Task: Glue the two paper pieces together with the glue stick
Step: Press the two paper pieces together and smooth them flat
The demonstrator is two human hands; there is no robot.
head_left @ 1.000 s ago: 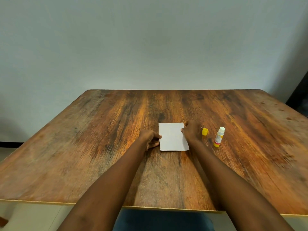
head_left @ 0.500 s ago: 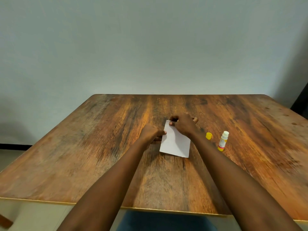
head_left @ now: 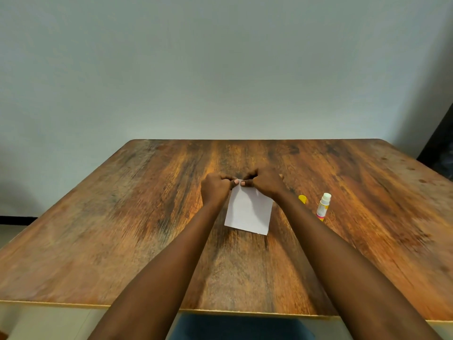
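White paper (head_left: 248,212) lies near the middle of the wooden table (head_left: 122,229), turned slightly clockwise; I cannot tell two sheets apart. My left hand (head_left: 214,188) and my right hand (head_left: 263,184) meet at its far edge, thumbs and fingertips pinching the top corner. To the right, the uncapped glue stick (head_left: 323,206) lies on the table, white tip pointing away. Its yellow cap (head_left: 303,199) sits between the stick and my right forearm.
A plain pale wall stands behind the table. A dark object (head_left: 438,153) shows at the right edge beyond the table. The table's near edge (head_left: 232,311) runs across the bottom, with blue fabric below it.
Both hands moved from the paper's sides to its far edge and now pinch it together. The paper has rotated a little clockwise. The glue stick and cap stayed put.
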